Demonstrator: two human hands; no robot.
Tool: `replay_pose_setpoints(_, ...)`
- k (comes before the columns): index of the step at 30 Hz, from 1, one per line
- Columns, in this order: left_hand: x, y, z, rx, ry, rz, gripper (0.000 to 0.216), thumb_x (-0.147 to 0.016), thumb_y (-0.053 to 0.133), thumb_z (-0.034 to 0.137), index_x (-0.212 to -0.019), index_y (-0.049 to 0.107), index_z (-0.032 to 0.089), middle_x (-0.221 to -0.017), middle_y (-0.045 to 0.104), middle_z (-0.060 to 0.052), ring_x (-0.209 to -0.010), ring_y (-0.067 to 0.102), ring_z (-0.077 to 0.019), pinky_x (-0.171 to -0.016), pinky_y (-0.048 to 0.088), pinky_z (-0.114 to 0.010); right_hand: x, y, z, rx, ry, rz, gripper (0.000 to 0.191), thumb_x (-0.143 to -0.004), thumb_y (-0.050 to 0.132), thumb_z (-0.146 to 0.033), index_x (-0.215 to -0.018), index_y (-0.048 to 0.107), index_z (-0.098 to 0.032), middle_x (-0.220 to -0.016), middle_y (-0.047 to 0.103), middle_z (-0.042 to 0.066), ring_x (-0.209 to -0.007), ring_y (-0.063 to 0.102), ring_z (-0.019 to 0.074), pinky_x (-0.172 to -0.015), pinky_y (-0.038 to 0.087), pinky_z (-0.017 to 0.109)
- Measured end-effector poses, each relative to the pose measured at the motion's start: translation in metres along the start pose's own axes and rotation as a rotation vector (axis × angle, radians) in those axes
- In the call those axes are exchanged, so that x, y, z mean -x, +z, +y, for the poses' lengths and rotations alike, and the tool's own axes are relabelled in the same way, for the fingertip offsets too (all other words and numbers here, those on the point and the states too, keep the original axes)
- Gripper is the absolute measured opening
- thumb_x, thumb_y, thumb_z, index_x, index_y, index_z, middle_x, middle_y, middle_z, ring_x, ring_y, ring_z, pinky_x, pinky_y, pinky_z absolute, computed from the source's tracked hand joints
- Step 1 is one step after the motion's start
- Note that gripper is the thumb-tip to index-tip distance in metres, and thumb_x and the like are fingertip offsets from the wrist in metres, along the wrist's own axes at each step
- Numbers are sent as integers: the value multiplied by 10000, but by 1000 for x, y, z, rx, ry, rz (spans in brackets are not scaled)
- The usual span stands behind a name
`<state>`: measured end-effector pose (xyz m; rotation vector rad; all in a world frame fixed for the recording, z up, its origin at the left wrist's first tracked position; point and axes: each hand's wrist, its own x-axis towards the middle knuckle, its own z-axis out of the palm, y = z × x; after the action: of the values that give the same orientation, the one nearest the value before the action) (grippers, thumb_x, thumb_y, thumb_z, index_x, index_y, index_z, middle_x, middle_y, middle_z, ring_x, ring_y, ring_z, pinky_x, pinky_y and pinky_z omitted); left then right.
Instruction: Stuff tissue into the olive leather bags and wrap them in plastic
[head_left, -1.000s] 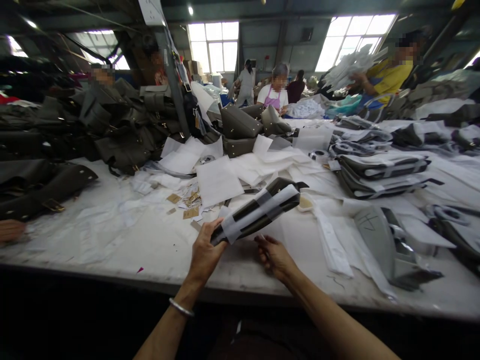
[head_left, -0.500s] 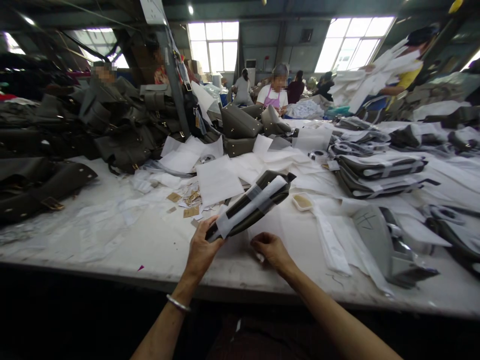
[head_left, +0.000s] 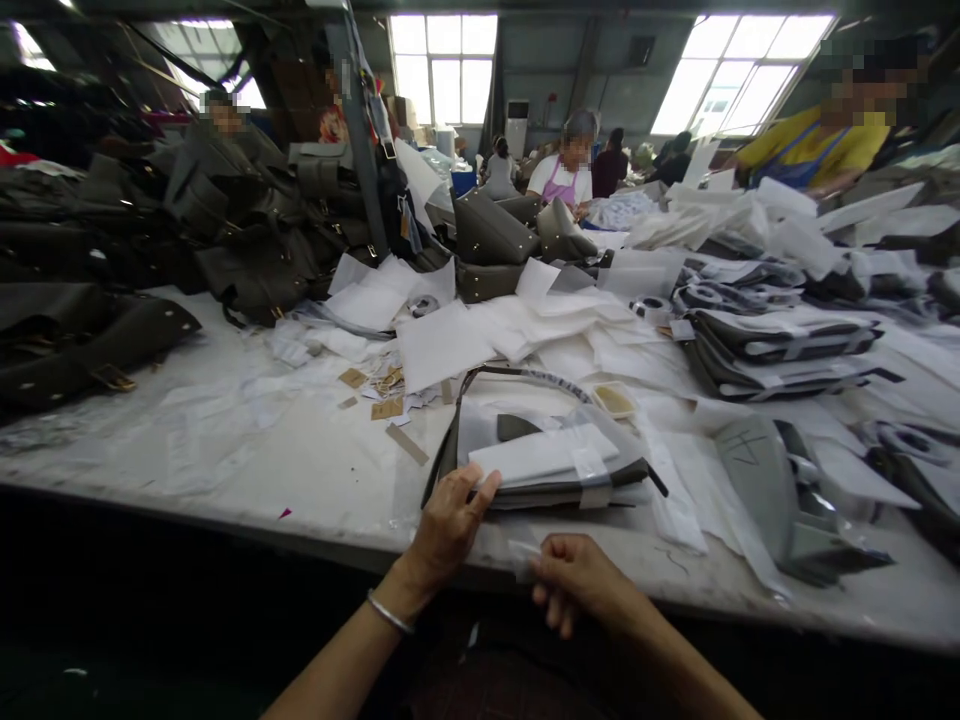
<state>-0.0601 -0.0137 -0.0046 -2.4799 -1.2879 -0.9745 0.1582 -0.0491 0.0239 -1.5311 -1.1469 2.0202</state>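
Near edge of the worktop (head_left: 300,470), middle. The left hand (head_left: 450,520) grasps the near left corner of a dark olive bag (head_left: 559,468), thumb on top. The bag lies flat just inside the near edge, wrapped in white paper held by tape bands, and its strap (head_left: 525,375) arches away towards the middle of the worktop. The right hand (head_left: 581,585) is at the very edge, just beside the bag, fingers curled and pinching a clear strip (head_left: 523,549).

Just beyond the strap stands a small shallow tray (head_left: 615,401) holding a yellowish layer; what the layer is cannot be told. Loose paper sheets (head_left: 442,345) and brown card tags (head_left: 387,408) litter the middle. To the right of the bag a grey panel (head_left: 750,460) lies by the near edge. Further right is a stack of wrapped bags (head_left: 780,345), with a tape roll (head_left: 651,307) behind it. Unwrapped dark bags (head_left: 247,240) are heaped towards the far left corner. A co-worker in a yellow top (head_left: 814,150) stands at the far right.
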Motion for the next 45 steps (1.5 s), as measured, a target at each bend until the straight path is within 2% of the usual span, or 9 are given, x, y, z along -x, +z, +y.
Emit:
replay_pose_setpoints(3, 1, -2, -4, 29, 59, -10, 469, -927, 441, 59, -1379, 476, 179, -1223, 578, -132, -1218, 528, -238, -1012, 510, -408, 30, -10, -25, 324, -155, 58, 400, -767, 635, -585, -734, 592, -189, -610, 658, 13, -408, 544, 120, -363, 383, 215)
replay_pose_setpoints(6, 1, -1, -5, 25, 78, 15, 432, -935, 451, 70, -1351, 506, 175, -1189, 596, -131, -1187, 551, -237, -988, 529, -406, 49, -28, -71, 637, -669, 375, 273, -876, 595, -451, -799, 678, -202, -720, 690, 23, -627, 643, 159, -583, 504, 256)
replay_pose_setpoints(8, 1, 1, -5, 21, 79, 27, 414, -939, 452, 70, -1333, 524, 178, -1170, 604, -125, -1165, 562, -231, -977, 537, -400, 43, -44, -103, 797, -913, 572, 204, -902, 585, -385, -876, 695, -216, -831, 709, 34, -777, 666, 188, -736, 524, 293)
replay_pose_setpoints(10, 1, 2, -5, 23, 78, 40, 405, -945, 446, 71, -1325, 533, 180, -1160, 607, -121, -1150, 568, -224, -973, 541, -394, 22, -60, -131, 986, -993, 670, 167, -903, 579, -304, -988, 687, -210, -959, 710, 58, -911, 661, 217, -846, 512, 334)
replay_pose_setpoints(17, 0, 2, -4, -7, 83, 100, 389, -966, 390, 79, -1302, 562, 174, -1133, 604, -121, -1129, 566, -224, -944, 555, -388, -91, -89, -172, 1516, -456, 416, 541, -783, 575, -18, -1305, 577, -158, -1308, 616, 144, -1214, 566, 266, -1017, 426, 359)
replay_pose_setpoints(24, -2, -4, -2, -11, 65, 80, 383, -977, 382, 99, -1294, 578, 188, -1104, 602, -111, -1070, 579, -203, -932, 553, -374, -140, -105, -175, 1476, -273, 328, 239, -806, 684, -127, -1044, 668, -136, -1091, 690, 93, -1037, 635, 223, -923, 490, 391)
replay_pose_setpoints(32, -4, -4, 1, -23, 58, 106, 343, -994, 382, 152, -1251, 608, 176, -1093, 612, -111, -1072, 580, -214, -934, 554, -384, -135, -118, -175, 1210, -166, 358, 83, -652, 713, -114, -661, 655, -172, -572, 626, -17, -600, 622, 148, -557, 446, 223)
replay_pose_setpoints(41, -8, -9, 0, -57, 105, 88, 350, -993, 358, 135, -1235, 610, 155, -1105, 630, -124, -1170, 575, -234, -971, 547, -393, -87, -92, -212, 803, -362, 307, 58, -757, 596, -222, -771, 566, -175, -668, 679, 17, -606, 656, 137, -563, 504, 213)
replay_pose_setpoints(45, -6, -7, 0, -38, 86, 73, 356, -989, 358, 118, -1252, 595, 160, -1120, 632, -133, -1121, 609, -224, -924, 569, -371, -49, -54, -191, 813, -420, 265, 70, -748, 620, -251, -752, 593, -186, -623, 679, 1, -549, 633, 128, -512, 459, 194)
